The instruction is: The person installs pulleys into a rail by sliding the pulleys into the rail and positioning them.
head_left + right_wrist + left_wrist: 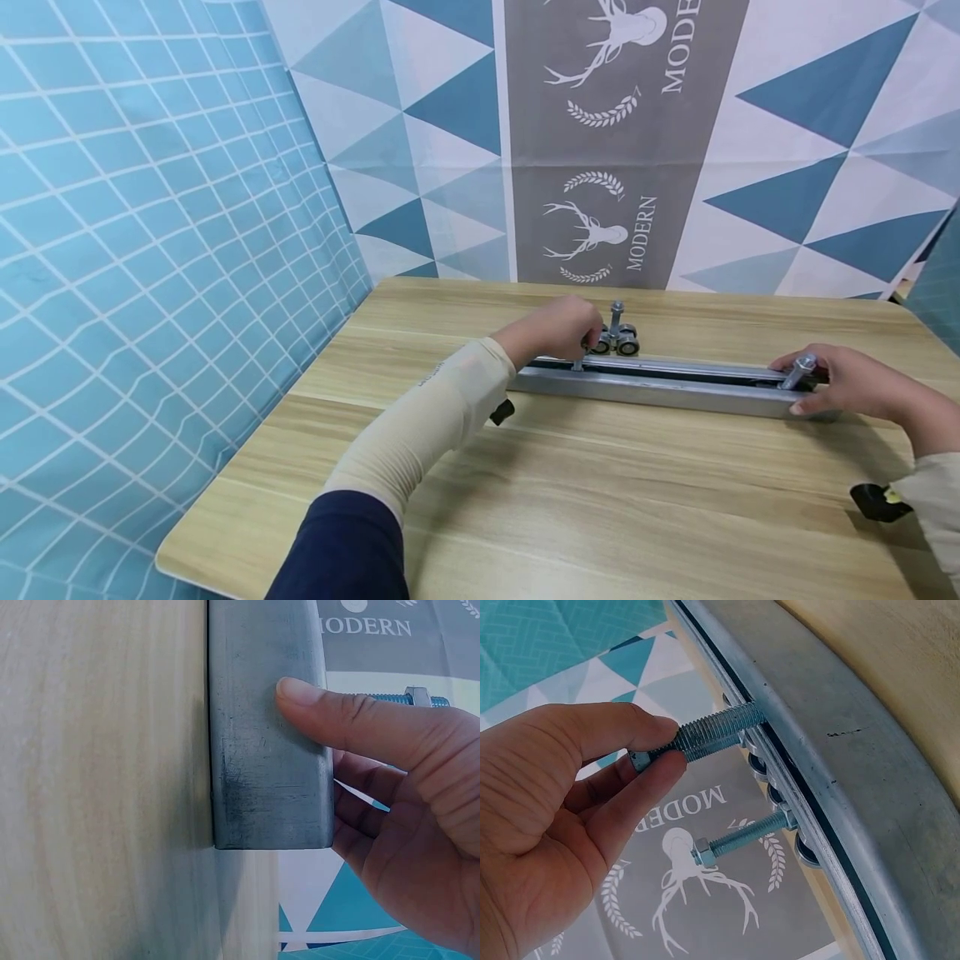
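A long grey metal channel rail (645, 389) lies across the table with its slot facing up. Near its left part, my left hand (558, 327) pinches the top of a threaded bolt (724, 724) between thumb and index finger; the bolt rises from the slot. At the opposite end, my right hand (855, 383) grips the rail, thumb on the near side and the other fingers on the far side. A second bolt (797, 372) with a nut stands tilted in the slot beside that hand. Behind the rail is a roller trolley (617, 333) with small wheels and an upright bolt.
The wood-grain table (600, 500) extends in front of the rail. A patterned cloth (600, 167) hangs behind the table, and a blue checked cloth (150, 250) hangs at the left. In the left wrist view, further bolts (742, 838) stick up beyond the rail.
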Tool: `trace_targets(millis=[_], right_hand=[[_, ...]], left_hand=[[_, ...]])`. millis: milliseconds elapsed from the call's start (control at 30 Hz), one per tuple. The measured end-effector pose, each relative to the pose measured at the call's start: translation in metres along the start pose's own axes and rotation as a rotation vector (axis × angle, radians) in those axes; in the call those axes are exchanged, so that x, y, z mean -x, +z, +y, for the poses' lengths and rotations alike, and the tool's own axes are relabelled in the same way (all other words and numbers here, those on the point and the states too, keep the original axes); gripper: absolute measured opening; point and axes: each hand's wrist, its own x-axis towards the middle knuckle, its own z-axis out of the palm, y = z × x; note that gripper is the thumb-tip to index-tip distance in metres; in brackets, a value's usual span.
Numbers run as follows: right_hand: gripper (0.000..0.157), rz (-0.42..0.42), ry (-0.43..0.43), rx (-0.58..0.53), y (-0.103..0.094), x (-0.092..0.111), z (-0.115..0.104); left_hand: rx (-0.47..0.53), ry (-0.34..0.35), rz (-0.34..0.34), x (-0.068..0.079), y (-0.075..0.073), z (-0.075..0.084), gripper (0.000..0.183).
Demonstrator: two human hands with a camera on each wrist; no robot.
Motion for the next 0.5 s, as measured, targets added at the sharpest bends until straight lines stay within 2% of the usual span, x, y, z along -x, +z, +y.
trace_targets(millis=[500], right_hand=[[0.071,0.009,-0.012,-0.004,0.0011,-0.0001,0.002]], left_hand=[[0.014,-0.01,0.004,-0.0073,0.0007,0.0083,0.023]])
